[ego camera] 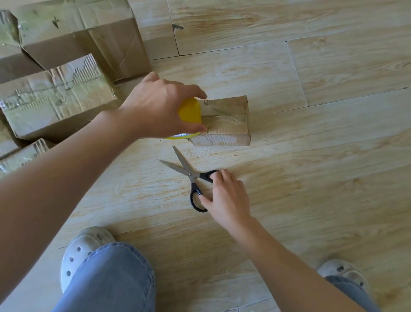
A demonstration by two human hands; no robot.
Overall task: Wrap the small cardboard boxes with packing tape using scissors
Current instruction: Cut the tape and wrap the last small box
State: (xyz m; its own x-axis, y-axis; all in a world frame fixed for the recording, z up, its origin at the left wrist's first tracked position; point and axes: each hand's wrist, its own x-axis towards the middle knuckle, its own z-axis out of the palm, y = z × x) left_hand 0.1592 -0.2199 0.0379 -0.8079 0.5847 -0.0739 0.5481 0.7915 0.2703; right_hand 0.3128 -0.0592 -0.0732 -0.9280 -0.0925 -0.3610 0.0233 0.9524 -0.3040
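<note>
A small cardboard box [229, 122] lies on the wooden floor near the middle, with clear tape across its top. My left hand [161, 107] grips a yellow tape roll [190, 112] held against the box's left end. Black-handled scissors [188, 174] lie on the floor in front of the box, blades spread and pointing away from me. My right hand [227, 196] rests on the scissor handles, with fingers curling round them.
Several larger taped cardboard boxes [55, 101] are stacked at the upper left. My jeans-clad knee [106, 286] and pale clog [81, 251] sit at the bottom left, another clog [344, 275] at the bottom right. Wooden floor [321, 146] stretches to the right.
</note>
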